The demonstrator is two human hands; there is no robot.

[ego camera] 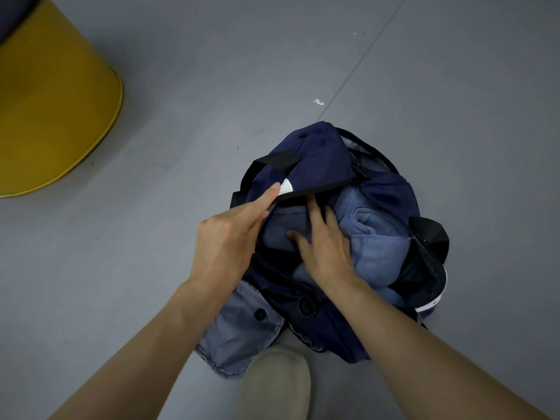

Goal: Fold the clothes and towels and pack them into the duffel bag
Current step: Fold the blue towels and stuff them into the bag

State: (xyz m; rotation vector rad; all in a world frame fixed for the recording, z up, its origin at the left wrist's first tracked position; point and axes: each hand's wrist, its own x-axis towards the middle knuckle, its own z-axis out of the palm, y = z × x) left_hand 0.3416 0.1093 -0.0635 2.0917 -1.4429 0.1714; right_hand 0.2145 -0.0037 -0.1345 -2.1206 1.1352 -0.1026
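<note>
A navy duffel bag with black straps stands open on the grey floor. Inside it lie a light blue folded towel on the right and a grey-blue folded garment on the left. My left hand pinches the bag's zipper edge by a white label and holds the flap up. With straight fingers, my right hand presses down on the grey-blue garment inside the opening. A pale blue garment with a dark button lies on the floor under the bag's near left side.
A large yellow round container stands at the far left on the floor. My knee in beige trousers is at the bottom centre, just in front of the bag. A small white scrap lies beyond the bag.
</note>
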